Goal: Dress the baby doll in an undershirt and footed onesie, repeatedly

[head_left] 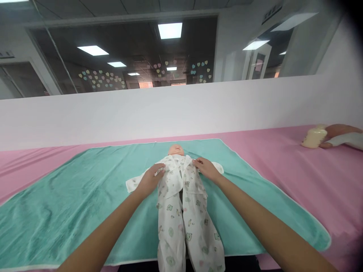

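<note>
A baby doll [176, 150] lies on its back on a green blanket [113, 189], its head pointing away from me. It wears a white printed baby shirt [173, 181], with long printed trousers [170, 226] stretching toward me. At the left side of the chest, my left hand [151, 178] has curled fingers, the tips on the shirt's edge. My right hand [208, 169] pinches the shirt near the collar on the right side. One sleeve spreads out to the left beneath my left wrist; the other shows its end beyond my right hand.
Pink cloth [283, 158] covers the surface around the blanket. A cream-coloured bottle or jar [314, 136] stands at the far right, beside a partly visible doll limb in white cloth [347, 139]. A white wall [141, 117] with windows above closes off the back.
</note>
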{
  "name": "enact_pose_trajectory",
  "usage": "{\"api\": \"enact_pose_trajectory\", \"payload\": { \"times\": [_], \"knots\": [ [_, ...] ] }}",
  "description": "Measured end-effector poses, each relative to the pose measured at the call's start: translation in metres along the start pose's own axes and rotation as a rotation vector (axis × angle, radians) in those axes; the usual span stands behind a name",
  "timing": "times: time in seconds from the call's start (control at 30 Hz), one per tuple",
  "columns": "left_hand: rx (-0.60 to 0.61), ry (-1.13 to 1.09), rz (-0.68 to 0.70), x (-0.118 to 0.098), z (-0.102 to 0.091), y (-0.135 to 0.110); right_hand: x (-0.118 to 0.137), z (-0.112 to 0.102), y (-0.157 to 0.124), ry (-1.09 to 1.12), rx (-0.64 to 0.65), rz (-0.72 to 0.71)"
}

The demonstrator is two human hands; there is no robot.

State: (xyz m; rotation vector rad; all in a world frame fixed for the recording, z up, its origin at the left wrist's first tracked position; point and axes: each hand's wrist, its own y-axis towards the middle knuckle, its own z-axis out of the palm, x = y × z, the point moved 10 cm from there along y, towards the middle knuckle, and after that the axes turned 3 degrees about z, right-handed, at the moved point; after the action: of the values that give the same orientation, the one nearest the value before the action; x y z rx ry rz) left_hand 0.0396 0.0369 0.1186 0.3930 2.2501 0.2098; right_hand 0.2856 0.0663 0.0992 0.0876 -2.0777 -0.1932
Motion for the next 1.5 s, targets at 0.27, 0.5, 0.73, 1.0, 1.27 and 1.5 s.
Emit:
{"api": "enact_pose_trajectory", "payload": {
  "times": [0.27, 0.5, 0.73, 1.0, 1.27, 1.5],
  "knots": [
    [0.035, 0.406, 0.355, -0.047, 0.072, -0.012, 0.024, 0.042, 0.050, -0.011, 0.041, 0.024],
    [0.010, 0.433, 0.414, -0.054, 0.060, -0.065, 0.074, 0.052, 0.029, 0.155, 0.131, -0.271],
    [-0.155, 0.435, 0.472, -0.068, 0.046, -0.085, 0.032, 0.048, -0.026, 0.155, 0.046, -0.324],
    [-0.055, -0.001, 0.118, -0.009, 0.016, -0.081, -0.019, 0.004, -0.035, 0.179, 0.124, -0.209],
    [-0.230, 0.369, -0.556, 0.163, -0.091, -0.041, -0.151, -0.105, 0.006, -0.379, -0.288, 0.314],
    [-0.457, -0.050, -0.563, 0.152, -0.088, -0.026, -0.138, -0.096, 0.009, 0.151, -0.332, 0.140]
  ]
}}
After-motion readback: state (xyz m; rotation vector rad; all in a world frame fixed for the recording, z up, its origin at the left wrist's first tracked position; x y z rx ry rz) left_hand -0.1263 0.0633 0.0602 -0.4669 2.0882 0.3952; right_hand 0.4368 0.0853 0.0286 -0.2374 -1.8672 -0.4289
